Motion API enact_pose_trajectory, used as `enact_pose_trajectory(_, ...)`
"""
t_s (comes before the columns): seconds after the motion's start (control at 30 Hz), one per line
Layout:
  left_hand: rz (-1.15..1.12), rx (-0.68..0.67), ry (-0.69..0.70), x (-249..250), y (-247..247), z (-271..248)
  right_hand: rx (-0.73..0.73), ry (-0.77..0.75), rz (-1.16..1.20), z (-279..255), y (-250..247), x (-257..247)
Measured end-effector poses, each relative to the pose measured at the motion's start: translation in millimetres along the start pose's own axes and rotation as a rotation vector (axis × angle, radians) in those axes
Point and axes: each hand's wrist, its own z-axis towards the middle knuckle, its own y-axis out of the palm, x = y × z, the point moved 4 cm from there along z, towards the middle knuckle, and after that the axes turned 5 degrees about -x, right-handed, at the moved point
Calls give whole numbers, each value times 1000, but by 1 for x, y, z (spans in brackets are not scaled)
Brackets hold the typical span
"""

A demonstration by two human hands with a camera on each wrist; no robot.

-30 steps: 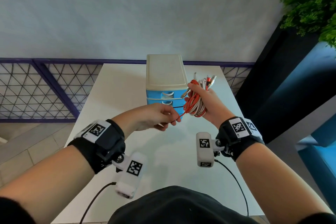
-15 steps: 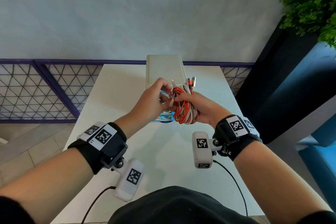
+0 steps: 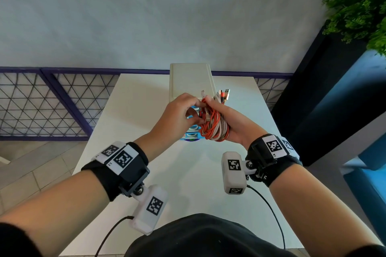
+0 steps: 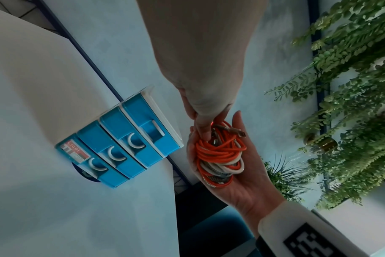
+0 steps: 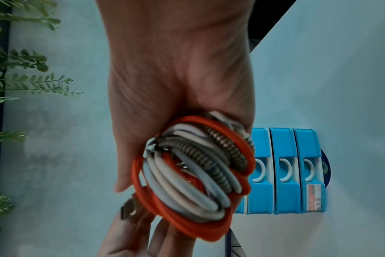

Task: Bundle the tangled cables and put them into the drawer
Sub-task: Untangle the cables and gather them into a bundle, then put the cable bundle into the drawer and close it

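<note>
A coiled bundle of orange, white and braided cables (image 3: pixel 214 126) is held above the table in front of the drawer unit. My right hand (image 3: pixel 230 123) grips the bundle (image 5: pixel 193 173) between thumb and fingers, plugs sticking out past its fingertips. My left hand (image 3: pixel 183 110) reaches in from the left and pinches cable strands at the top of the bundle (image 4: pixel 220 153) with curled fingers (image 4: pixel 203 132). The small drawer unit (image 4: pixel 121 147) has a cream top (image 3: pixel 191 81) and blue drawers, all closed.
The white table (image 3: pixel 146 110) carries only the drawer unit (image 5: pixel 286 173) near its far edge. A purple railing (image 3: pixel 62 94) runs behind it, with a dark planter and green plant (image 3: pixel 359 10) at the right.
My left hand rose from pulling an orange cable end low near the table up to the bundle and now pinches it. The right hand brought the bundle slightly left and nearer.
</note>
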Motion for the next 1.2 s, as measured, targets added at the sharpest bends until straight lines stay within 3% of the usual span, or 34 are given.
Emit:
enact_pose_trajectory(0.2,-16,-7,-37,-5,2,-3,68,14,-242,7,-6,3)
enact_pose_trajectory(0.37,-100,-183,-99,-14,-6,-5,116,80,-399,7,-12,3)
enact_pose_trajectory(0.43,37,-225,-32,-15,-9,-7,118,112,-437,7,-12,3)
enact_pose_trajectory(0.57,654,-268,224,-7,-3,-12,39,202,-537,11,-4,10)
enact_pose_trajectory(0.7,1062,-302,431,1,12,-16,-95,270,-569,10,14,13)
enact_pose_trajectory(0.83,1110,-250,555,1,14,-17,-151,327,-624,7,20,13)
enact_pose_trajectory(1.07,1151,-297,573,-2,21,-10,-165,351,-648,5,21,15)
enact_pose_trajectory(1.13,1147,-296,575,-1,23,-9,-152,343,-765,7,17,14)
enact_pose_trajectory(1.2,1111,-316,514,0,24,-8,-78,311,-1072,10,10,10)
